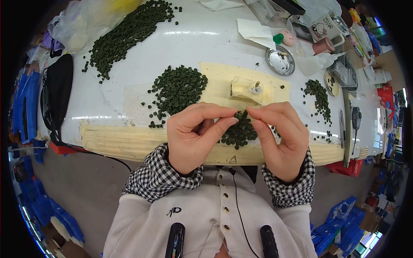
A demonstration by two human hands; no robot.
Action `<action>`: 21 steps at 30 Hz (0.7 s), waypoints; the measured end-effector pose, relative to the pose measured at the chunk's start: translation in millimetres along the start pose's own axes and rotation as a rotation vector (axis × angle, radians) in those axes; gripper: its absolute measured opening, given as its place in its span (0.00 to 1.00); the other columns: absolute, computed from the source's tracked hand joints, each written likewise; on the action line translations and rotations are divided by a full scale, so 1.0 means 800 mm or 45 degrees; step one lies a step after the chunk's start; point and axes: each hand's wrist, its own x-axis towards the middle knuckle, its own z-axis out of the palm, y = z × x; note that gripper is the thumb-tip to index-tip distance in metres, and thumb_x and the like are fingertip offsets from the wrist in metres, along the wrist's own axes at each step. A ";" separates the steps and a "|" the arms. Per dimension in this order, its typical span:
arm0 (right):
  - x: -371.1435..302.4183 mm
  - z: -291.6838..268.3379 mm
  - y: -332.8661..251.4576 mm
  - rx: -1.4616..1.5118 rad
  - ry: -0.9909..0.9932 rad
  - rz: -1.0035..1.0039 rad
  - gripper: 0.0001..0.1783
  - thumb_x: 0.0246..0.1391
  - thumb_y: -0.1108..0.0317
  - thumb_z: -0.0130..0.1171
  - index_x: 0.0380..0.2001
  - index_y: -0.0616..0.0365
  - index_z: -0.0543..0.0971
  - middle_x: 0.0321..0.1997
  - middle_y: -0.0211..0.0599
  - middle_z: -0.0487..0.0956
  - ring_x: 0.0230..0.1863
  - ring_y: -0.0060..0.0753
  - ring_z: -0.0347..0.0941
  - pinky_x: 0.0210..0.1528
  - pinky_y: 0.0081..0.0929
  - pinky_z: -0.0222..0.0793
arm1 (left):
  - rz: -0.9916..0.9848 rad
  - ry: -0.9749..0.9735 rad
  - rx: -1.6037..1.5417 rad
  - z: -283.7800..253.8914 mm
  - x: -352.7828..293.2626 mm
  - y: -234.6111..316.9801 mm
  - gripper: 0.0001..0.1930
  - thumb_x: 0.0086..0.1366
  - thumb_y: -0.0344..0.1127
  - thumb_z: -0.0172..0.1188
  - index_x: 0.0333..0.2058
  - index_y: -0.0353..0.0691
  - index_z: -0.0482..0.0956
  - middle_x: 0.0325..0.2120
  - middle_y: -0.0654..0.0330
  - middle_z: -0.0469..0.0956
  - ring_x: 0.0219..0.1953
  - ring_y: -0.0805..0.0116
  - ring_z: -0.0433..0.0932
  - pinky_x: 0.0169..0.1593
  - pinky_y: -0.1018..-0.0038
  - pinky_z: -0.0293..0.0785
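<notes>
My left hand point(191, 135) and my right hand point(282, 139) meet above the table's near edge, thumb and forefinger pinched on each. At their fingertips is a small dark green part point(243, 115); the fingers partly cover it, and I cannot tell whether it is one piece or two. Right under the hands lies a little heap of dark green parts point(238, 135). A larger heap of cup-shaped green parts point(180, 86) spreads beyond my left hand. Just past the fingertips stands a beige block point(246, 91) with a short upright pin.
A long green pile point(127, 36) lies far left, a smaller one point(319, 99) at right. Around them are a black cloth item point(58, 88), a round metal dish point(279, 61), white paper point(254, 33), a mug point(325, 29) and plastic bags point(81, 26). Tape point(116, 138) covers the front edge.
</notes>
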 end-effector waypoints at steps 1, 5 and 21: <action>-0.005 0.005 0.001 0.056 -0.008 0.012 0.13 0.45 0.81 0.61 0.37 0.62 0.81 0.32 0.39 0.76 0.33 0.34 0.72 0.34 0.24 0.69 | -0.002 0.001 -0.010 0.001 0.000 0.001 0.09 0.54 0.22 0.65 0.36 0.35 0.82 0.26 0.66 0.77 0.18 0.88 0.59 0.21 0.87 0.52; -0.016 0.015 0.005 0.190 -0.003 0.063 0.14 0.46 0.81 0.61 0.40 0.62 0.81 0.32 0.39 0.77 0.33 0.33 0.73 0.36 0.23 0.70 | 0.041 -0.041 0.051 0.000 0.002 0.004 0.09 0.54 0.20 0.63 0.36 0.35 0.82 0.29 0.63 0.78 0.20 0.87 0.64 0.22 0.88 0.55; -0.023 0.015 0.021 0.397 -0.060 0.113 0.16 0.48 0.81 0.60 0.43 0.62 0.80 0.35 0.39 0.78 0.33 0.28 0.74 0.34 0.18 0.69 | 0.041 -0.143 0.114 0.001 0.003 0.009 0.09 0.55 0.16 0.60 0.36 0.31 0.80 0.32 0.56 0.78 0.31 0.75 0.75 0.33 0.83 0.69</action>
